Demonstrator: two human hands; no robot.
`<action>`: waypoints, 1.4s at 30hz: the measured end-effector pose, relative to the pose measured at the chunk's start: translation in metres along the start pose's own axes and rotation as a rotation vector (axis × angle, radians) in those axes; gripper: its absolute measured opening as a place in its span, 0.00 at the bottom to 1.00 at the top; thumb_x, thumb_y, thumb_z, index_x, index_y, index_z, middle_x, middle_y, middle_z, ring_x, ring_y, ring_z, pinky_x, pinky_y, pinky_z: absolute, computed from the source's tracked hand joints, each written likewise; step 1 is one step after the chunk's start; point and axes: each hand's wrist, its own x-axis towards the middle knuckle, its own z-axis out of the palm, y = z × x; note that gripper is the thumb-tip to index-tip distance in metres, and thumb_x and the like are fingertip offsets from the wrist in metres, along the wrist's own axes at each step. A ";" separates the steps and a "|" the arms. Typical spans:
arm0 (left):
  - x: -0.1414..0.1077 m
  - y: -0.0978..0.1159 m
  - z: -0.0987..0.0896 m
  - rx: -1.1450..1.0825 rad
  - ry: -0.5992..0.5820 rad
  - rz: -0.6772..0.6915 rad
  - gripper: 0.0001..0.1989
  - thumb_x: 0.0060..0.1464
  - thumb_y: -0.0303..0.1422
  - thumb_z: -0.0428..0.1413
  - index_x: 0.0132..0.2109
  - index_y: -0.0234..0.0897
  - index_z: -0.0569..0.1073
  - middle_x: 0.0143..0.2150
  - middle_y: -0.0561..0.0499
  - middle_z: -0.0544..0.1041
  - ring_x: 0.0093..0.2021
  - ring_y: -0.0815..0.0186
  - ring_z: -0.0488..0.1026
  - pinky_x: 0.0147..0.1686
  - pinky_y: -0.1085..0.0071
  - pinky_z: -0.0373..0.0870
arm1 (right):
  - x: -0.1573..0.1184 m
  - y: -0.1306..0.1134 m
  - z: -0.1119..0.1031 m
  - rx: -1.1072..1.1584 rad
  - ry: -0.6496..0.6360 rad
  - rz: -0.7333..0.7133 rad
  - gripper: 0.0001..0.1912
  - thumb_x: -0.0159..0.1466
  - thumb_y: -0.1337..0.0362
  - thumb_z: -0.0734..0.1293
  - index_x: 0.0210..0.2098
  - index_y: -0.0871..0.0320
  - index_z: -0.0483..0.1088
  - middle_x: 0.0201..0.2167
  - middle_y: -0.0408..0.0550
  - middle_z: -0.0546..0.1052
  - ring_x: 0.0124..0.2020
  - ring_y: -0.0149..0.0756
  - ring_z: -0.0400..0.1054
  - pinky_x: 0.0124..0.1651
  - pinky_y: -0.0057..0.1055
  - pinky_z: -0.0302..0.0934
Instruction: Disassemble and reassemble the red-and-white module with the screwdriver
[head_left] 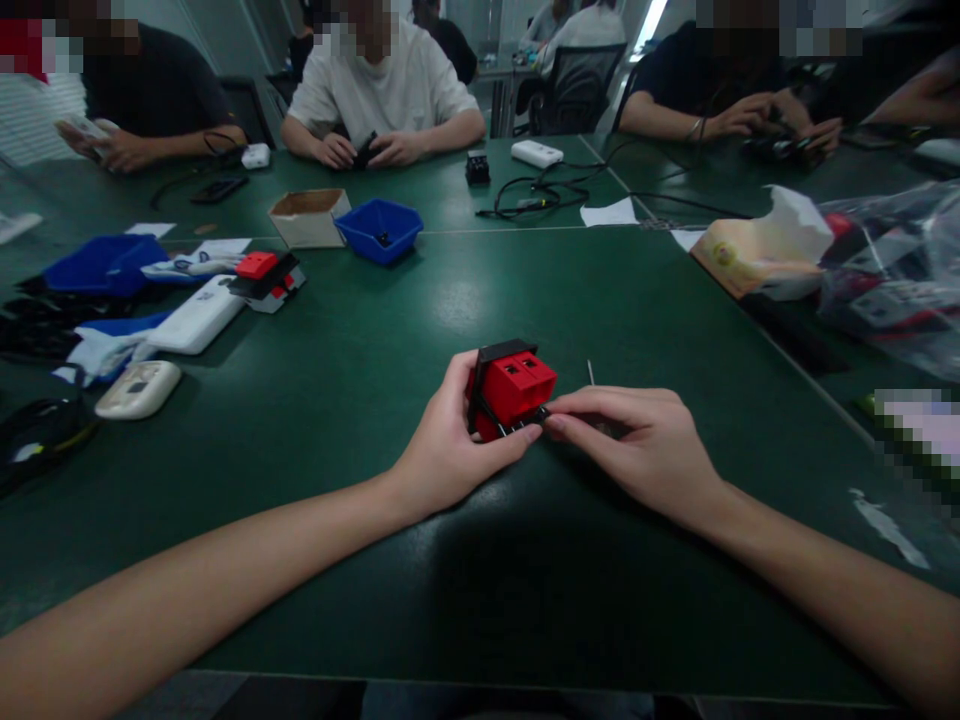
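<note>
My left hand (465,430) is wrapped round a red and black plastic housing (519,385), holding it tilted above the green table. Two small square openings show on the red block's top face. At the housing's lower right edge, my right hand (637,430) is closed in a pinch between thumb and forefinger on a small black piece (541,413), whose kind I cannot make out. The left thumb lies close to that same edge. A thin metal rod (590,373) sticks up behind the right hand; its lower end is hidden.
To the left lie another red and black housing (266,278), a white box-shaped device (201,315), gloves and a blue bin (105,263). Farther back stand a cardboard box (311,220) and a second blue bin (380,232). Plastic bags (900,270) lie at right. Several people sit across the table.
</note>
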 end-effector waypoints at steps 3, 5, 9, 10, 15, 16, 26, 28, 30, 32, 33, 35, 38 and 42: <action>0.000 0.000 -0.001 0.001 -0.002 -0.015 0.32 0.54 0.34 0.70 0.62 0.41 0.66 0.60 0.44 0.76 0.61 0.52 0.76 0.64 0.56 0.73 | 0.000 0.000 0.000 0.004 -0.001 -0.004 0.06 0.66 0.72 0.73 0.39 0.55 0.80 0.33 0.43 0.85 0.28 0.33 0.79 0.35 0.26 0.74; 0.000 -0.001 -0.001 0.001 -0.008 -0.010 0.32 0.54 0.34 0.70 0.62 0.41 0.66 0.60 0.44 0.76 0.61 0.53 0.77 0.64 0.57 0.73 | -0.001 0.001 0.001 0.007 -0.005 -0.006 0.05 0.66 0.72 0.73 0.38 0.55 0.80 0.34 0.43 0.85 0.28 0.32 0.79 0.35 0.27 0.74; 0.000 -0.003 -0.002 0.032 -0.012 0.030 0.32 0.55 0.33 0.69 0.62 0.40 0.65 0.59 0.44 0.77 0.60 0.54 0.77 0.63 0.58 0.74 | -0.001 0.001 0.001 0.007 -0.020 -0.002 0.05 0.67 0.71 0.72 0.39 0.56 0.80 0.34 0.43 0.85 0.29 0.33 0.79 0.36 0.27 0.74; 0.000 -0.004 -0.002 0.044 -0.011 0.042 0.31 0.55 0.32 0.69 0.62 0.40 0.65 0.59 0.44 0.77 0.60 0.54 0.77 0.63 0.58 0.74 | -0.001 0.001 0.001 0.009 -0.024 0.002 0.05 0.67 0.71 0.72 0.39 0.56 0.80 0.34 0.43 0.85 0.30 0.33 0.79 0.36 0.27 0.74; 0.002 -0.005 -0.001 0.063 -0.008 0.066 0.29 0.54 0.31 0.68 0.60 0.39 0.66 0.59 0.43 0.77 0.59 0.54 0.78 0.62 0.59 0.74 | -0.001 0.001 0.000 0.015 -0.029 0.031 0.05 0.66 0.71 0.73 0.38 0.56 0.80 0.33 0.43 0.85 0.28 0.32 0.78 0.35 0.27 0.73; 0.002 -0.004 -0.001 0.056 -0.007 0.064 0.29 0.54 0.31 0.68 0.59 0.38 0.66 0.59 0.43 0.77 0.59 0.54 0.78 0.62 0.59 0.74 | -0.001 0.001 0.000 0.019 -0.032 0.040 0.05 0.66 0.71 0.73 0.38 0.55 0.80 0.33 0.43 0.85 0.27 0.32 0.78 0.35 0.27 0.73; 0.004 -0.001 -0.002 -0.013 -0.009 0.012 0.25 0.57 0.33 0.67 0.57 0.36 0.68 0.59 0.43 0.78 0.58 0.56 0.77 0.60 0.63 0.74 | -0.001 -0.002 0.003 0.010 -0.002 0.031 0.06 0.67 0.70 0.72 0.43 0.56 0.78 0.32 0.43 0.84 0.27 0.32 0.77 0.31 0.26 0.73; 0.005 -0.001 -0.002 -0.041 -0.019 -0.002 0.24 0.57 0.33 0.66 0.57 0.36 0.68 0.58 0.43 0.78 0.58 0.56 0.77 0.60 0.64 0.73 | -0.002 -0.001 0.003 -0.018 0.015 -0.020 0.09 0.68 0.70 0.72 0.47 0.56 0.77 0.35 0.45 0.84 0.30 0.33 0.79 0.34 0.27 0.74; 0.005 -0.001 -0.003 -0.061 -0.039 -0.016 0.23 0.57 0.33 0.66 0.56 0.37 0.68 0.58 0.43 0.78 0.58 0.56 0.77 0.59 0.64 0.74 | -0.002 -0.001 0.004 -0.065 0.010 -0.091 0.08 0.69 0.70 0.71 0.47 0.55 0.76 0.38 0.46 0.85 0.34 0.35 0.80 0.39 0.29 0.76; 0.006 -0.001 -0.004 -0.067 -0.058 -0.024 0.23 0.57 0.34 0.66 0.56 0.37 0.69 0.58 0.43 0.78 0.59 0.56 0.77 0.59 0.64 0.74 | -0.003 -0.001 0.004 -0.102 0.009 -0.153 0.07 0.69 0.71 0.70 0.45 0.55 0.76 0.39 0.48 0.85 0.37 0.36 0.81 0.42 0.31 0.76; 0.006 -0.001 -0.004 -0.068 -0.066 -0.025 0.22 0.57 0.34 0.66 0.55 0.37 0.69 0.59 0.43 0.78 0.59 0.55 0.77 0.59 0.63 0.74 | -0.003 -0.001 0.004 -0.112 0.009 -0.176 0.07 0.70 0.71 0.70 0.45 0.56 0.76 0.39 0.48 0.85 0.37 0.36 0.81 0.42 0.30 0.76; 0.007 -0.001 -0.005 -0.072 -0.077 -0.031 0.22 0.57 0.34 0.67 0.54 0.36 0.69 0.59 0.43 0.78 0.59 0.55 0.76 0.59 0.63 0.74 | -0.004 -0.001 0.004 -0.128 0.012 -0.208 0.06 0.70 0.71 0.70 0.45 0.56 0.76 0.40 0.48 0.85 0.37 0.35 0.81 0.43 0.30 0.76; 0.008 -0.001 -0.006 -0.072 -0.085 -0.051 0.24 0.54 0.35 0.68 0.54 0.36 0.69 0.58 0.43 0.78 0.58 0.55 0.77 0.58 0.63 0.75 | -0.004 -0.001 0.005 -0.157 0.016 -0.237 0.06 0.70 0.71 0.69 0.46 0.57 0.75 0.40 0.49 0.85 0.38 0.35 0.81 0.43 0.29 0.76; 0.009 -0.003 -0.006 -0.082 -0.064 -0.080 0.25 0.52 0.36 0.70 0.53 0.36 0.70 0.54 0.44 0.79 0.55 0.55 0.79 0.56 0.63 0.76 | -0.002 -0.004 -0.002 -0.318 -0.064 -0.274 0.06 0.74 0.66 0.65 0.46 0.59 0.75 0.39 0.52 0.84 0.37 0.38 0.81 0.42 0.31 0.74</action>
